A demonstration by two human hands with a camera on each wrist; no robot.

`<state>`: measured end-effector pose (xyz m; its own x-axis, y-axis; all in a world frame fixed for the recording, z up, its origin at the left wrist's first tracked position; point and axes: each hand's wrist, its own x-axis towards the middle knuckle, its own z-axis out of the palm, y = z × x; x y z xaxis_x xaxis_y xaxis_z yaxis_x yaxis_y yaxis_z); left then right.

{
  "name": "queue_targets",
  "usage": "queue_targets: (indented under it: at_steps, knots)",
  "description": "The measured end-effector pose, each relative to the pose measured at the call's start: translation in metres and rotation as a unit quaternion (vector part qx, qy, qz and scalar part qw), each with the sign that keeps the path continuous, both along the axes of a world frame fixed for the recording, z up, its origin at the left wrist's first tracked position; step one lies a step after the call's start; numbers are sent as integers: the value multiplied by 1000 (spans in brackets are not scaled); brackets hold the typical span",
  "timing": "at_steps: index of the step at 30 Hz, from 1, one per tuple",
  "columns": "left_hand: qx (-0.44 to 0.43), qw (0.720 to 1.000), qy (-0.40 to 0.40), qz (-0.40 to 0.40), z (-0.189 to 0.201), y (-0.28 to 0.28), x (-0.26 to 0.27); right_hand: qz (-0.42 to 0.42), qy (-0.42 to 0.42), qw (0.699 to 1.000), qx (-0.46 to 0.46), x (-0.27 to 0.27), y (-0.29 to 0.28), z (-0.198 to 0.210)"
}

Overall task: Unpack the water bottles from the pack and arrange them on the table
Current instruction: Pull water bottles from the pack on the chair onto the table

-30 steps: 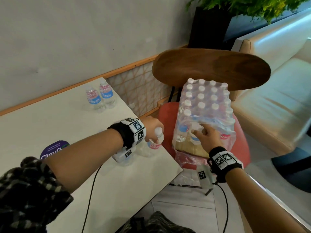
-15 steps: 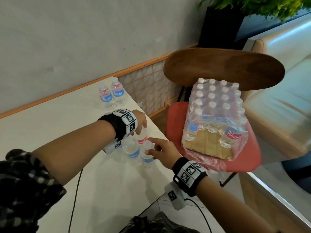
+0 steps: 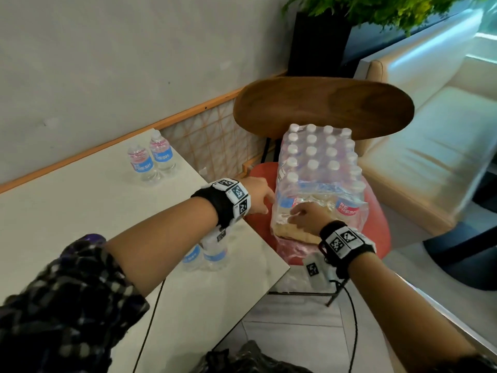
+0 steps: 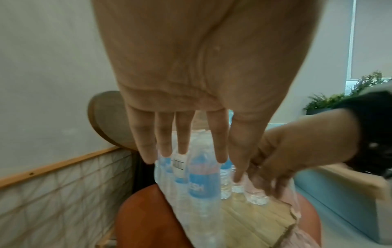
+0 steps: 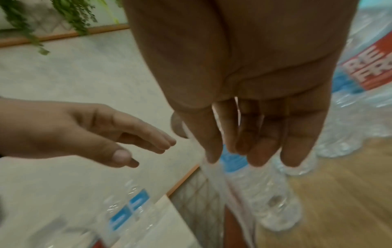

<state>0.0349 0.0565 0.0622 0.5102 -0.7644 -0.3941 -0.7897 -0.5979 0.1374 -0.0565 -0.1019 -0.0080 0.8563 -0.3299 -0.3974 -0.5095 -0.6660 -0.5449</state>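
Note:
The shrink-wrapped pack of water bottles (image 3: pixel 320 168) stands on a red chair seat (image 3: pixel 376 232), its near end torn open over a cardboard base. My left hand (image 3: pixel 259 196) reaches to the pack's left front corner with straight fingers, holding nothing. In the left wrist view the left hand (image 4: pixel 191 159) hovers just before a blue-labelled bottle (image 4: pixel 201 184). My right hand (image 3: pixel 302 218) is inside the torn opening, fingers extended over a bottle (image 5: pixel 265 193), empty. Two bottles (image 3: pixel 152 160) stand at the table's far corner. Others (image 3: pixel 207 254) stand near the table edge under my left forearm.
The white table (image 3: pixel 80 211) lies on the left, its corner close to the chair. The chair's wooden back (image 3: pixel 322 106) rises behind the pack. A cream sofa (image 3: pixel 430 157) is on the right, a planter (image 3: pixel 320 41) behind. A black cable (image 3: pixel 150 319) trails over the table.
Both hands let go of the bottles set near the table edge. They moved right, back to the pack on the chair, and are empty now.

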Motion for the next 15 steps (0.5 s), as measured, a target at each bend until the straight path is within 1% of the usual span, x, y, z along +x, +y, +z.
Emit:
queue_targets:
  at_steps: [1,3,5,7,9,12,15]
  knots:
    - [-4,1000,1,-7,-5,-11,-5,-27,-11,1000,8,4,-8,0]
    - [-4,1000,7,-5,-13,-28,-12,-53,-25,998,3,10,-16,7]
    - [-5,999,26,24,-19,-39,-16,-61,-43,997,32,19,-22,8]
    - [-7,997,36,64,-23,-44,-16,-70,-43,994,67,25,-17,9]
    - [-15,996,34,85,-28,-44,-16,-69,-35,994,80,31,-13,4]
    - [-37,995,28,90,-31,-43,-18,-64,-43,992,95,32,-10,5]
    - [-62,994,15,92,-29,-45,-19,-99,-78,984,123,30,-15,0]
